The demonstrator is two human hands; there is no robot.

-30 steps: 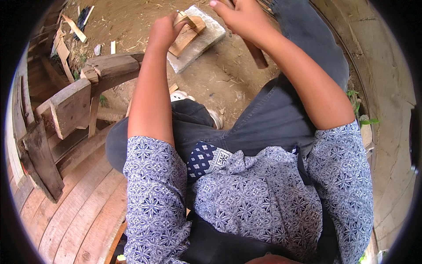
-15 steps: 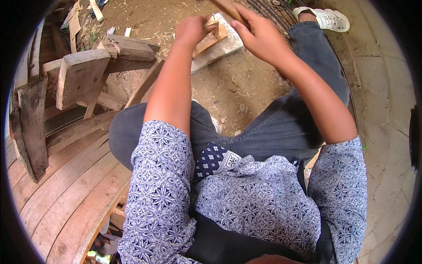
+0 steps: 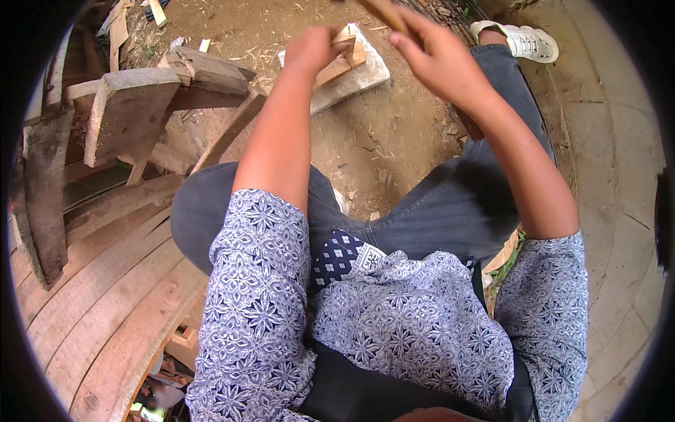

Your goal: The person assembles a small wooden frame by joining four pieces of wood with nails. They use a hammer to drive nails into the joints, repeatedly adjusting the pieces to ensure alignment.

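Pinching a block [image 3: 343,37] of pale wood between thumb and fingers of the left hand [image 3: 309,50], at the top of the frame just left of centre, fingertips partly hidden from view. Atop the block, just past those fingers, a thin dark pin [image 3: 349,29], seemingly upright but too small to tell for certain. Holding the block over a board [image 3: 342,68], and below that a pale stone slab [image 3: 373,74], flat on the bare dirt [image 3: 358,137]. Gripping a wooden handle [image 3: 383,14] in the right hand [image 3: 441,62], right of centre along the top of the frame, with fingers curled around and thumb laid against the near side, raised and apart from the block. Impossible to tell the shape of the handle's far end, cut off by the upper edge. Wearing dark grey trousers [image 3: 443,193] across the middle of the frame, knees spread wide, and a blue-and-white patterned shirt [image 3: 415,316] below. At upper right, a white shoe [image 3: 534,43], buckled or laced too finely to tell. At upper left and left, rough timbers [image 3: 133,112] beside the left forearm, with a few scraps [image 3: 157,13] of wood beyond. At lower left, curved planks [image 3: 116,323] side by side; along the right, grey paving [image 3: 605,169].
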